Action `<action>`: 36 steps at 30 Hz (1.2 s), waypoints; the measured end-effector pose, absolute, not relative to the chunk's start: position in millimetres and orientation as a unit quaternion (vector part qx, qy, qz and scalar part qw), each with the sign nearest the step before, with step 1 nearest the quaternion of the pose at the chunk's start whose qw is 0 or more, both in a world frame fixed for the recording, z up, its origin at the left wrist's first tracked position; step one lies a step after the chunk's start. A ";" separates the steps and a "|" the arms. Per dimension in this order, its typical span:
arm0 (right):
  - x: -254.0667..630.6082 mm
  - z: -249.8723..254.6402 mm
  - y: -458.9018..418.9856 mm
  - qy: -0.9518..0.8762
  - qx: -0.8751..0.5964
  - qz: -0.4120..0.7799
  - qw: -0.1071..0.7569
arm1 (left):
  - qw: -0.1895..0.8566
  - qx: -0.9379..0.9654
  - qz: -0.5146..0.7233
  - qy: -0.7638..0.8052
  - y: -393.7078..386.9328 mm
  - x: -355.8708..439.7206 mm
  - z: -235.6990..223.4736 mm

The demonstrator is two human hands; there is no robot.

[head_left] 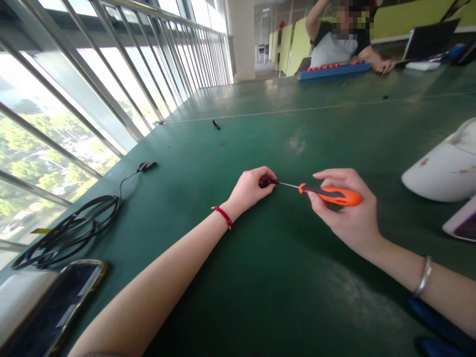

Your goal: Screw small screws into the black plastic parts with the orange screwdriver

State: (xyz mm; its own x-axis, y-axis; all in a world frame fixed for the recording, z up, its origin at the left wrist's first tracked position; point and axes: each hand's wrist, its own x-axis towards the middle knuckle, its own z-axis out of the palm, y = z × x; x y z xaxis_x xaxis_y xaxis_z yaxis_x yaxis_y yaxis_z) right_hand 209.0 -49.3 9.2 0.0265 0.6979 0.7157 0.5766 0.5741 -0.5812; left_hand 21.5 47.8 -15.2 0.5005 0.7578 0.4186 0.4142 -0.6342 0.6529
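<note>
Near the middle of the green table, my left hand (pixel 256 186) pinches a small black part (pixel 267 183) between thumb and fingers; its exact kind is too small to tell. An orange and dark grey screwdriver (pixel 334 195) lies in my right hand (pixel 351 213), its handle end against the palm and the thumb on its side. The forefinger stretches out above the handle, a little off it. The screwdriver's thin metal shaft (pixel 288 185) points left, and its tip meets the black part.
A coiled black cable (pixel 85 218) and a phone (pixel 55 307) lie at the left by the railing (pixel 167 54). A small black piece (pixel 216 124) rests further back. At right are a white container (pixel 442 163) and another device (pixel 463 220). Across the table a person sits behind a blue tray (pixel 334 72).
</note>
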 end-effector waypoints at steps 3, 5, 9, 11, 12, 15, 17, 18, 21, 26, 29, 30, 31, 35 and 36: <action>210.4 7.4 -47.4 -0.686 -0.447 0.065 0.570 | 0.238 0.833 0.349 0.356 47.6 21.1 -15.9; 210.9 7.1 -47.8 -0.691 -0.456 0.088 0.553 | 0.239 0.833 0.351 0.355 47.5 20.9 -16.6; 209.0 7.8 -51.0 -0.700 -0.482 0.075 0.521 | 0.238 0.833 0.354 0.352 47.2 20.8 -17.2; 207.6 7.6 -51.4 -0.698 -0.468 0.056 0.540 | 0.236 0.834 0.354 0.350 47.1 20.8 -16.9; 207.3 7.4 -51.2 -0.696 -0.457 0.047 0.552 | 0.236 0.835 0.354 0.348 47.0 20.7 -16.7; 207.8 6.6 -50.0 -0.689 -0.434 0.057 0.577 | 0.234 0.839 0.352 0.344 46.7 20.6 -16.1; 208.6 6.6 -50.3 -0.687 -0.449 0.081 0.566 | 0.233 0.838 0.350 0.346 46.7 20.6 -16.0; 208.8 6.7 -51.0 -0.687 -0.464 0.084 0.554 | 0.233 0.838 0.350 0.348 46.7 20.6 -16.1; 208.4 7.4 -53.5 -0.692 -0.494 0.074 0.522 | 0.238 0.836 0.351 0.349 46.7 20.6 -16.4; 206.6 7.8 -52.9 -0.679 -0.465 0.050 0.566 | 0.235 0.837 0.348 0.351 46.0 20.6 -15.6; 206.6 8.9 -52.5 -0.676 -0.463 0.086 0.566 | 0.236 0.838 0.346 0.351 45.4 20.7 -15.1; 206.7 9.5 -53.0 -0.676 -0.473 0.103 0.555 | 0.236 0.837 0.346 0.351 45.3 20.8 -15.2; 206.8 10.0 -53.9 -0.675 -0.485 0.113 0.545 | 0.236 0.837 0.347 0.352 45.2 20.8 -15.4; 206.7 10.6 -56.6 -0.678 -0.501 0.108 0.527 | 0.235 0.838 0.348 0.348 45.4 20.5 -15.9; 206.4 10.2 -56.5 -0.679 -0.494 0.104 0.533 | 0.233 0.840 0.347 0.347 45.3 20.4 -15.7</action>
State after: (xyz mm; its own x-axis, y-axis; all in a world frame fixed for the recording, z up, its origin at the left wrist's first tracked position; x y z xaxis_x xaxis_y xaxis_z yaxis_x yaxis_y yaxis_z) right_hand 206.4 -56.5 10.2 0.0559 0.7818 0.6210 0.5611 0.4899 -0.6672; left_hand 20.4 45.3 -15.7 0.5197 0.7438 0.4204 0.4203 -0.6510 0.6321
